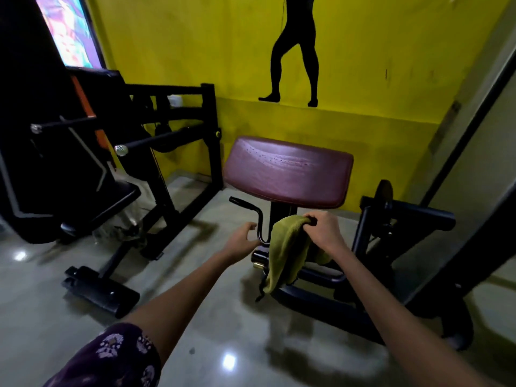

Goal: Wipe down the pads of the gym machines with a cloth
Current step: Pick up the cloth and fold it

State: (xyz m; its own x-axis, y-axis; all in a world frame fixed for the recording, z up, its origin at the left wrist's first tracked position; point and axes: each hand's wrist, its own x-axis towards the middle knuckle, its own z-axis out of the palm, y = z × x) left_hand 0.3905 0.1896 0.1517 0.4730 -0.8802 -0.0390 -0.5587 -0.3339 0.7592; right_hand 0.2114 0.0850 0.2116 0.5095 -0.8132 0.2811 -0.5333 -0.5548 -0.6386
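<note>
A maroon padded rest (287,171) on a black post stands in the middle, tilted toward me, with a damp streak across its top. Below its front edge my right hand (324,230) grips the top of an olive-green cloth (284,252), which hangs down over the machine's frame. My left hand (243,238) is just left of a bent black handle bar (258,216), fingers loosely curled and holding nothing. Whether it touches the bar I cannot tell.
A black machine with chrome-tipped bars (121,150) and a dark seat (114,202) fills the left. Its foot plate (97,291) lies on the glossy floor. A black roller arm (418,216) is at the right. The yellow wall (195,46) is close behind.
</note>
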